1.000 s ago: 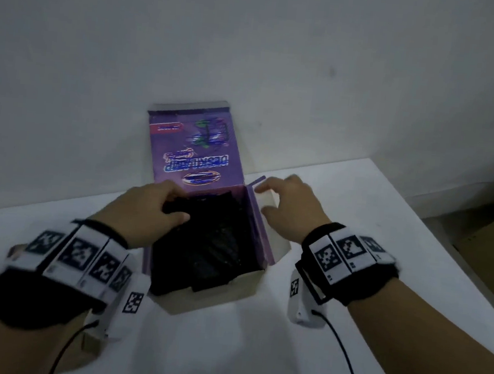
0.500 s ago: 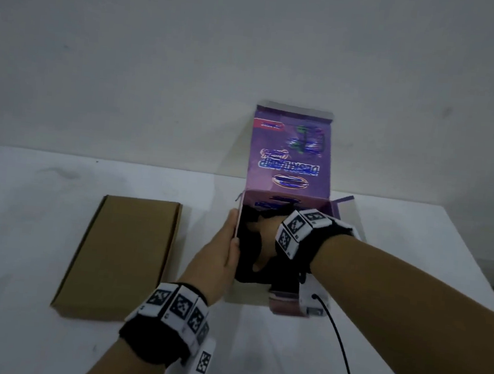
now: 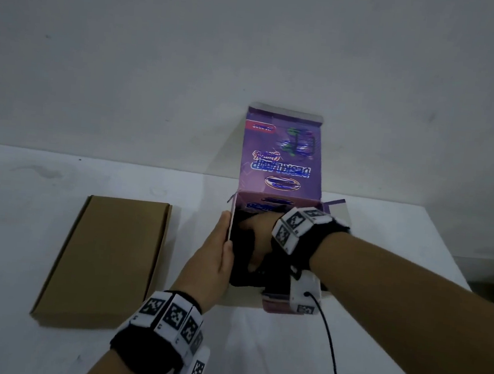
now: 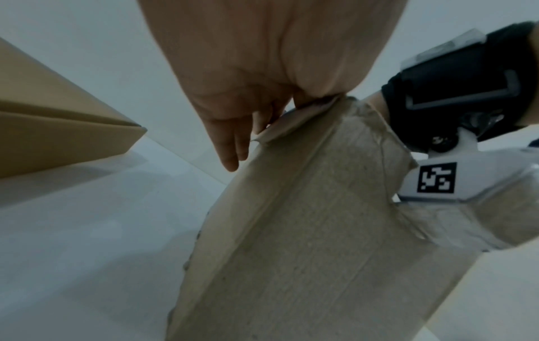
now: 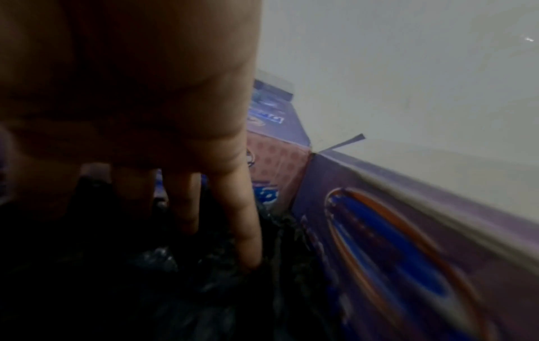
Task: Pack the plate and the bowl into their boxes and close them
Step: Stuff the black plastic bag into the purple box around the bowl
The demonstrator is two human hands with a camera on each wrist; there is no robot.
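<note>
The right hand (image 3: 257, 239) reaches down into the open purple box (image 3: 280, 203), straight fingers (image 5: 245, 230) pressing crinkly black wrapping (whatever it covers is hidden). The left hand (image 3: 211, 261) lies flat outside, thumb hooked over the left side flap (image 3: 230, 224). The glossy lid (image 3: 283, 154) stands upright beyond both hands, while the flat, matte brown cardboard box (image 3: 105, 263) lies closed, left.

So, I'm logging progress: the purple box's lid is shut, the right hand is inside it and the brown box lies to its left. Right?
Not quite: the head view shows the purple box with its lid standing open. The right hand is inside, and the brown box lies to its left.
</note>
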